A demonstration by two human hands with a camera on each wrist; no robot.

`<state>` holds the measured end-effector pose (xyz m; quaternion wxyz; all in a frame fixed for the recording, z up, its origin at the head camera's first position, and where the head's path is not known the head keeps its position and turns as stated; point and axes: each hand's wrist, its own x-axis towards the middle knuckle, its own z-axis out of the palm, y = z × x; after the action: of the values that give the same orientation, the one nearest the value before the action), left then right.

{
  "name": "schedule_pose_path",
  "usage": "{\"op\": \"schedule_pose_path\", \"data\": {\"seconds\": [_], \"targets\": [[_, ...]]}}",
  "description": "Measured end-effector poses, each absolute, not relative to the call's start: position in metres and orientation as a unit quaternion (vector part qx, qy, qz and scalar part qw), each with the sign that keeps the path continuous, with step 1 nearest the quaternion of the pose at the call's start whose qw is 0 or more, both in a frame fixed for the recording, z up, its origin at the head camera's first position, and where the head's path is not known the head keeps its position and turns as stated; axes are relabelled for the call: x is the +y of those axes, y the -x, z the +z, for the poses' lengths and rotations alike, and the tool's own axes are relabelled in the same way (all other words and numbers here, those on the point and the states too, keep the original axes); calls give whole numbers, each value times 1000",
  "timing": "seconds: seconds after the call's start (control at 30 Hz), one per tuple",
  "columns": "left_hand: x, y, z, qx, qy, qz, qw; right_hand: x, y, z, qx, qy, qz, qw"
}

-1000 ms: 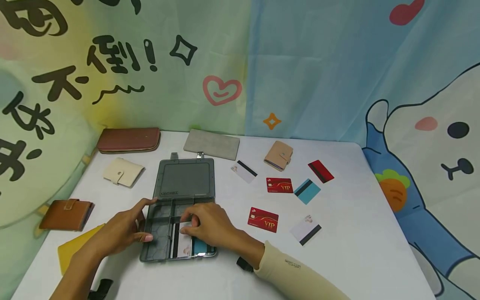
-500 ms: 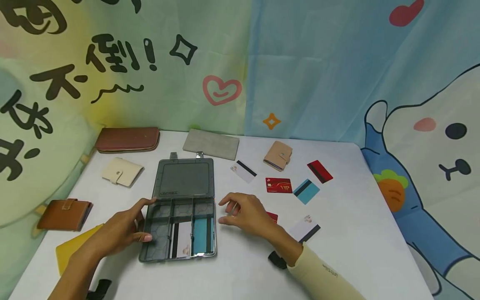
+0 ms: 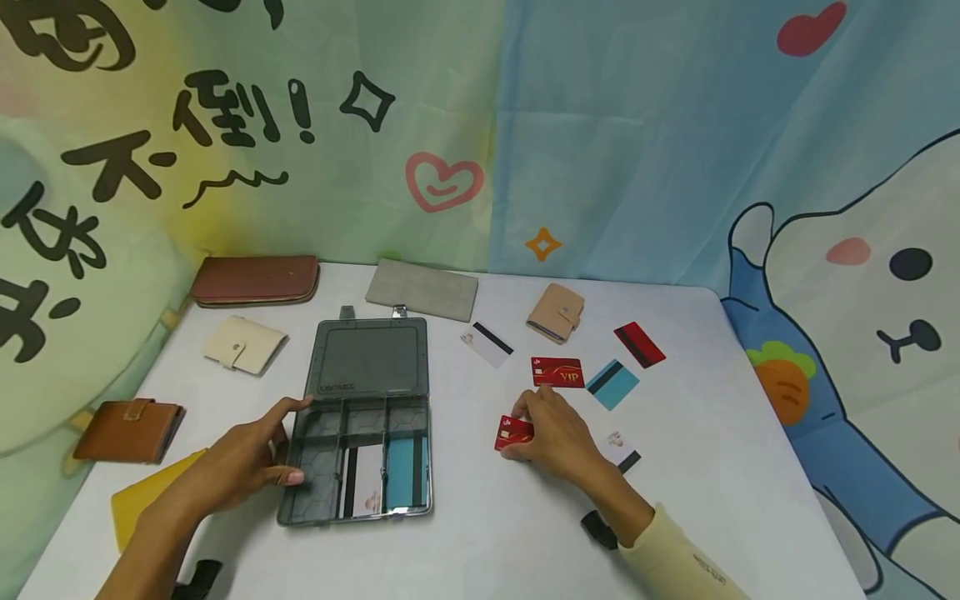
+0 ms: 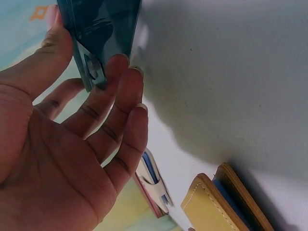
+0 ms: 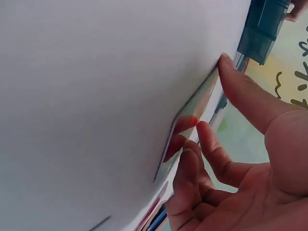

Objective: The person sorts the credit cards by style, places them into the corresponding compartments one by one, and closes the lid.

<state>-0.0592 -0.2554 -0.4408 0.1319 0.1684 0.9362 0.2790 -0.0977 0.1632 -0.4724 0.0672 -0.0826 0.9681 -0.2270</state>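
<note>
My left hand (image 3: 243, 461) holds the left edge of a clear grey compartment box (image 3: 300, 500), which lies with its lid (image 3: 371, 358) folded back. In the left wrist view, the fingers (image 4: 127, 91) bend against the box's side (image 4: 103, 29). A white card (image 3: 367, 479) with a black stripe and a blue card (image 3: 407, 472) lie in its front compartments. To the right of the box, my right hand (image 3: 555, 433) pinches a red VIP card (image 3: 513, 432) by its edges on the table. The right wrist view has the thumb (image 5: 245, 91) at one end of the card (image 5: 192, 108).
Beyond the right hand lie another red VIP card (image 3: 557, 372), a blue card (image 3: 612, 384), a dark-striped red card (image 3: 640, 344) and white cards (image 3: 487, 343). Wallets line the back and left: brown (image 3: 255, 279), grey (image 3: 422, 288), beige (image 3: 555, 312), cream (image 3: 245, 343), tan (image 3: 127, 430), yellow (image 3: 146, 492).
My right hand has left the white card in the box's middle compartment and moved right to the red VIP card, whose edges it now grips. The left hand stays at the box.
</note>
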Motion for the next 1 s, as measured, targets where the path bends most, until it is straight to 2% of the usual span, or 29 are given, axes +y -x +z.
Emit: {"op": "schedule_pose_path", "data": {"seconds": [0.27,0.53,0.67,1.0], "targets": [[-255,59,-442,934,-172,284,131,154,104,-466,956,113,-257,86],[-256,59,-442,936,-169,280,133,133,110,-449,906,139,-387,100],[-255,58,-442,936,-168,280,134,116,111,-440,875,152,-447,106],[-255,58,-441,935,-174,283,127,53,103,-436,787,202,-559,166]]}}
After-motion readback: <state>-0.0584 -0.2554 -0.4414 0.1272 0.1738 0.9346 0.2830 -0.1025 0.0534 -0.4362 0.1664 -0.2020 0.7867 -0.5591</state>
